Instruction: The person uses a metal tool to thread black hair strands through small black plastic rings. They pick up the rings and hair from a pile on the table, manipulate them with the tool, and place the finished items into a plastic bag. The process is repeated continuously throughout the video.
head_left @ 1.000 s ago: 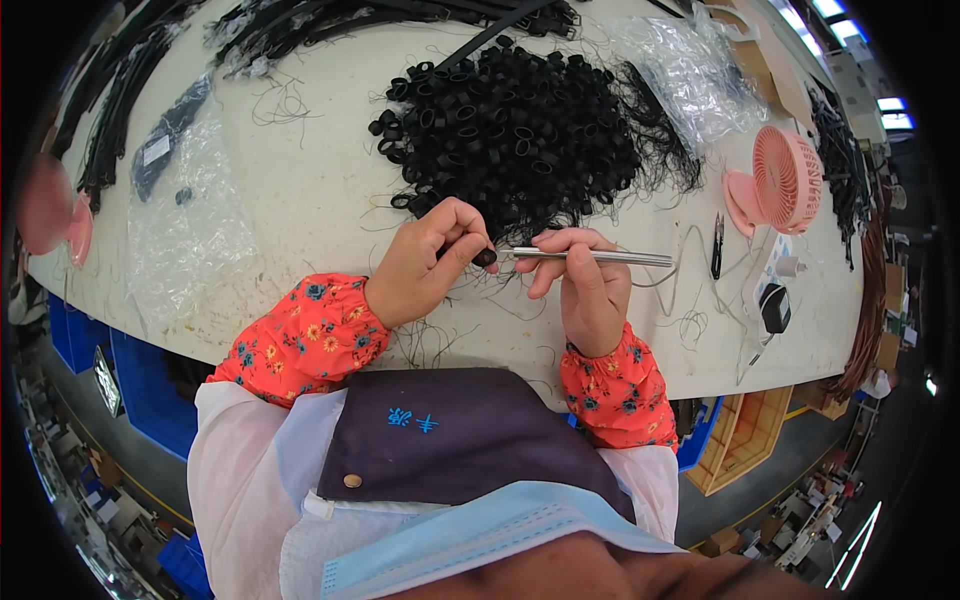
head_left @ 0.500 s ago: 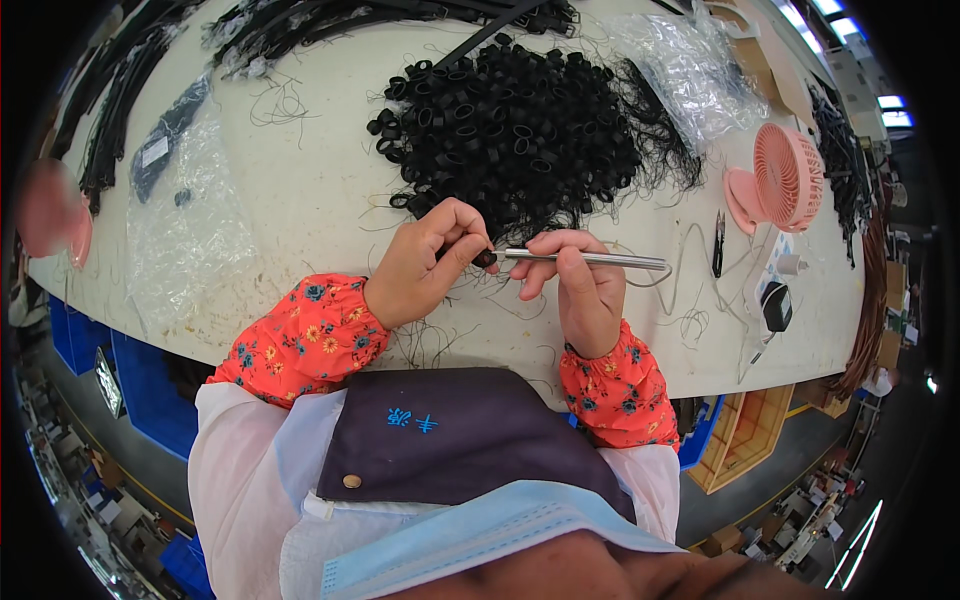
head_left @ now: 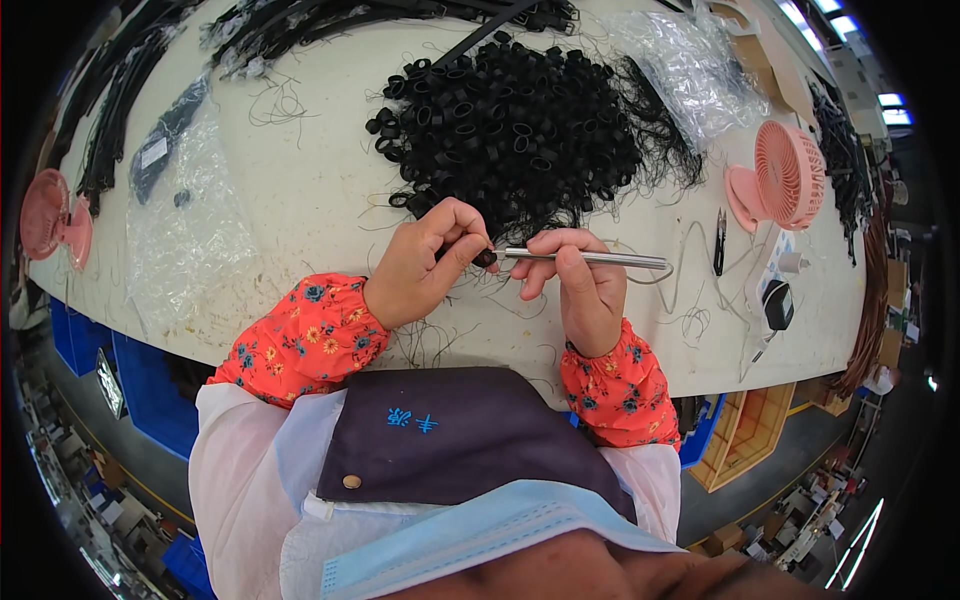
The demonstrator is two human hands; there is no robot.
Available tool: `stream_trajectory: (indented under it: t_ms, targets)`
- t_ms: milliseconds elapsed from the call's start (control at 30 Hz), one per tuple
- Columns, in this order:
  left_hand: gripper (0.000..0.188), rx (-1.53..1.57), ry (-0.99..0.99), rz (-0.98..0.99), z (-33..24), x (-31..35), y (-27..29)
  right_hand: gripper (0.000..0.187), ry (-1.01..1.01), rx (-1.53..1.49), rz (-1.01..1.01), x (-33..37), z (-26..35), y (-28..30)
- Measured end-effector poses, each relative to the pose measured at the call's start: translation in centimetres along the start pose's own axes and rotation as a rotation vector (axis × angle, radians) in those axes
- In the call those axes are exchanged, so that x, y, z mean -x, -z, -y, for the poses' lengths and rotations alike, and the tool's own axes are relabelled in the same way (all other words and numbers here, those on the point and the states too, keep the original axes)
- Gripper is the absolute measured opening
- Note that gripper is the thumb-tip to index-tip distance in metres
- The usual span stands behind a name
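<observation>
My left hand (head_left: 420,268) is closed, pinching a small black loop (head_left: 485,258) between thumb and fingers. A slim silver pen-shaped tool (head_left: 625,260) with a thin cord lies in my right hand (head_left: 590,297), gripped by the thumb and fingers. Its narrow tip points left and meets or nearly meets the loop; I cannot tell whether they touch. Just beyond both hands rises a large heap of black loops (head_left: 515,130), with loose black threads around it.
Black belts (head_left: 350,35) lie along the far edge. Clear plastic bags (head_left: 190,230) sit at left and far right. A pink fan (head_left: 788,178) stands right, near black snips (head_left: 719,243) and a white power strip (head_left: 765,270). Another pink fan (head_left: 45,215) is far left.
Both hands, the loop and the tool stay almost in place. The fan at the far left, blurred before, now shows clearly.
</observation>
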State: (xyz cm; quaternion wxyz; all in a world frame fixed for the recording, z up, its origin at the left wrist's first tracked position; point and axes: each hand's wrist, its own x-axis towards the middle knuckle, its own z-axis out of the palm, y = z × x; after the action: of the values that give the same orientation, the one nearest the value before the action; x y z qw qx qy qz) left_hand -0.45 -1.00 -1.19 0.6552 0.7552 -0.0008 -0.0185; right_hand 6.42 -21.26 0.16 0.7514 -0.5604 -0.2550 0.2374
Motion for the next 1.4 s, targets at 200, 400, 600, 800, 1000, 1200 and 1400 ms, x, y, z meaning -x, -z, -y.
stream_trajectory:
  t_ms: [200,400,600,800,1000,1200,1400]
  targets:
    - [0.008,0.026,-0.007,-0.006,0.1,-0.1,0.0,0.027,0.044,0.009,-0.001,0.0,0.0,0.1]
    - [0.008,0.033,-0.034,-0.034,-0.3,-0.1,-0.3,0.022,0.111,0.370,-0.081,0.1,-0.5,-1.0]
    - [0.009,-0.005,-0.020,-0.024,-0.1,0.2,-0.4,0.039,0.450,0.819,-0.065,-0.8,-1.3,-1.2]
    - [0.014,0.096,0.025,-0.026,-0.4,-0.2,-0.3,0.040,0.491,0.857,-0.120,-0.9,-0.9,-0.6]
    - [0.025,0.098,-0.076,-0.065,-0.7,-0.4,-0.5,0.040,0.579,0.937,-0.083,-1.2,-0.7,-0.4]
    - [0.014,-0.048,-0.049,-0.027,-0.4,-0.3,0.2,0.039,0.567,0.896,-0.070,-1.2,-0.8,-0.4]
    - [0.009,-0.022,-0.108,-0.056,-0.1,-0.4,-0.3,0.037,0.482,0.821,-0.078,-1.0,-0.9,-0.8]
